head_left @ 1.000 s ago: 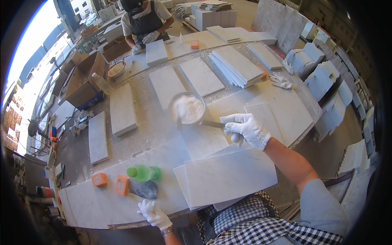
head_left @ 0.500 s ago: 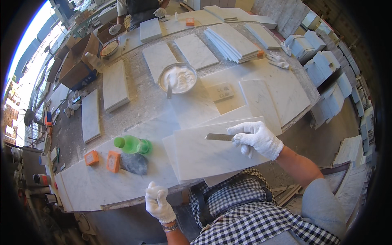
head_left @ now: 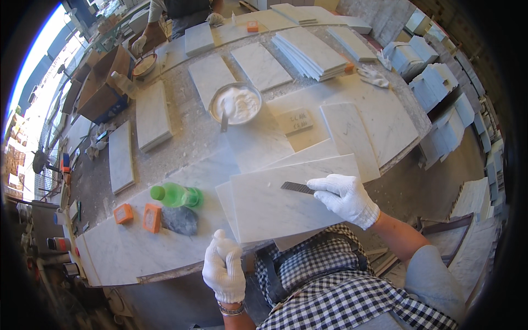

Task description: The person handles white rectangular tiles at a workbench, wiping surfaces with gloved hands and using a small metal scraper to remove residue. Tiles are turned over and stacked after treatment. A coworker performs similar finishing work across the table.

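In my right hand (head_left: 345,201), gloved in white, is a flat metal file (head_left: 297,187) with a dark ridged face. It is held over a pale marble slab (head_left: 297,206), its free end pointing left. A small whitish speck lies on the slab left of the file. My left hand (head_left: 224,269), also gloved, is at the table's front edge near the slab's lower left corner. Its fingers are curled together, and I cannot see whether anything is inside them. Other slabs lie partly hidden beneath this one.
Left of the slab are a green bottle (head_left: 177,195), a dark stone piece (head_left: 180,220) and two orange blocks (head_left: 152,218). Beyond stands a bowl of white paste (head_left: 237,103) with a spatula. Stacked slabs (head_left: 311,50) lie farther back. A person (head_left: 184,16) stands across the table.
My right hand has lowered slightly, and the file has turned to show its ridged face. My left hand has moved a little up and to the right. The person opposite has shifted an arm.
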### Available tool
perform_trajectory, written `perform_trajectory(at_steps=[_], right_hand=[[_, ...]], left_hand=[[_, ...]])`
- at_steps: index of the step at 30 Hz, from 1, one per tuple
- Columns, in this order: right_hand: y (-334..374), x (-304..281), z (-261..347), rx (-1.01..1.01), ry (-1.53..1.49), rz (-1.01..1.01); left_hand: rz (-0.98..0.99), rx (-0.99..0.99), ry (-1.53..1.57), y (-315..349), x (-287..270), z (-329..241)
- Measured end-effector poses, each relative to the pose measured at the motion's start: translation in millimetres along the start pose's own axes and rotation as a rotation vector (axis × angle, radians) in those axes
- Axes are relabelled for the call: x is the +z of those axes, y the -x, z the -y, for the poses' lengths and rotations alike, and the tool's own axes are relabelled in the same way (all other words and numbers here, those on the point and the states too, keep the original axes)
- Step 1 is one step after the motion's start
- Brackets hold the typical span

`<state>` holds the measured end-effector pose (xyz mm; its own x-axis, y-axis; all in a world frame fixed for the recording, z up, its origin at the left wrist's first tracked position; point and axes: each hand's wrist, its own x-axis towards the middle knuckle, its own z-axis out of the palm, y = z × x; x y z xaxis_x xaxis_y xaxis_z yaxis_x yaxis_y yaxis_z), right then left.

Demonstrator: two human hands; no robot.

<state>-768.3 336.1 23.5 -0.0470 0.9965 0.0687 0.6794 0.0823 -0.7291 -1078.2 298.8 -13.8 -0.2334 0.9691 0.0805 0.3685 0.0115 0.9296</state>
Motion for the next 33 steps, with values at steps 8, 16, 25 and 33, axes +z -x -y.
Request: perform_trajectory(at_steps=[8, 16, 25, 33], right_hand=[[5, 8, 20, -0.251, 0.437, 0.114], [-6, 19, 23, -0.226, 0.441, 0.096], [-5, 15, 28, -0.241, 0.480, 0.130], [-7, 17, 26, -0.270, 0.562, 0.133]], left_hand=[[0.167, 0.258, -0.262, -21, 17, -26], [0.181, 0.297, -0.350, -26, 26, -38], [0.221, 0.313, -0.536, -34, 37, -36], [0.275, 0.240, -0.569, -40, 41, -38]])
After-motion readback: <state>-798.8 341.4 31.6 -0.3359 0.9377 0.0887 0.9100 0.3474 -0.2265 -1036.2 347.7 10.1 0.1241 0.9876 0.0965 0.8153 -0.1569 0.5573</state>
